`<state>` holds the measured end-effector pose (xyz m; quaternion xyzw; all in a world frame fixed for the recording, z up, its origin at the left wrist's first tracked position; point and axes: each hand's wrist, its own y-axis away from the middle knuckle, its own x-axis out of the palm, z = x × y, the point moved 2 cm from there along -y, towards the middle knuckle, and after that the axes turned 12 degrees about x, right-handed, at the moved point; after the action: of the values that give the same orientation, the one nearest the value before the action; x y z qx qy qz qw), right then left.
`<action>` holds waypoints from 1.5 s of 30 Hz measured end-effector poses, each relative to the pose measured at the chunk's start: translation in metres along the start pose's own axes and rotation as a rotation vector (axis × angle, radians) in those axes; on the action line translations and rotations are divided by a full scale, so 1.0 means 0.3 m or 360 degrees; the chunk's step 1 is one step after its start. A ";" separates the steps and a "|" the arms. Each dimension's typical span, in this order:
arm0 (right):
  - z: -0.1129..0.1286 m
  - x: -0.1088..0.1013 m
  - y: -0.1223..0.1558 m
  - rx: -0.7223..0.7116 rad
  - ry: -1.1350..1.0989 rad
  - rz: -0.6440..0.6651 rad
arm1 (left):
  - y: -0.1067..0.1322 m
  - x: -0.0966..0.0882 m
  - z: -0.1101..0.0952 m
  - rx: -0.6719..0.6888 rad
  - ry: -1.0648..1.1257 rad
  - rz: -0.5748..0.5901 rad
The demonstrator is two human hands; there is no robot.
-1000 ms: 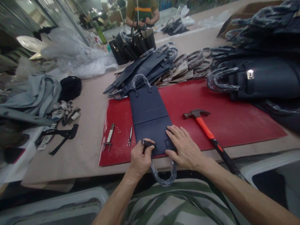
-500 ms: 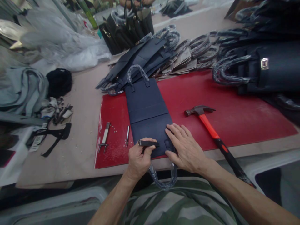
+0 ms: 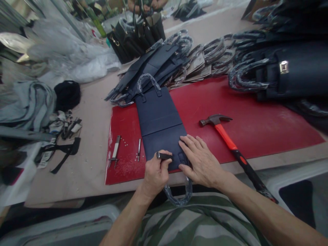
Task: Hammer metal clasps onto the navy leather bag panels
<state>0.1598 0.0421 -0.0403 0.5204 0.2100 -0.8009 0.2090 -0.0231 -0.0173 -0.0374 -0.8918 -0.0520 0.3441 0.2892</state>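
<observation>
A flat navy bag panel lies lengthwise on a red mat, one plastic-wrapped handle at its far end and another hanging over the table edge toward me. My left hand is closed around a short dark cylindrical tool held at the panel's near edge. My right hand lies flat, fingers spread, pressing the near right corner of the panel beside the handle tab.
A hammer with an orange and black handle lies on the mat to the right. Two small metal tools and tiny rivets sit left of the panel. Stacks of navy panels and finished bags crowd the far side. Another person's hands work across the table.
The view dipped slightly. My left hand turned the dark tool a little at the panel's edge; my right hand stayed flat on the panel.
</observation>
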 end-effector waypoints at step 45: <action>0.087 -0.602 0.094 0.0058 -0.0110 -0.0635 | -0.021 0.057 0.006 0.0126 -0.0086 0.0102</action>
<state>0.2229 0.0255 0.1324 0.4445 0.2872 -0.8474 0.0438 -0.0107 -0.0062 -0.0449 -0.8711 -0.0177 0.3790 0.3117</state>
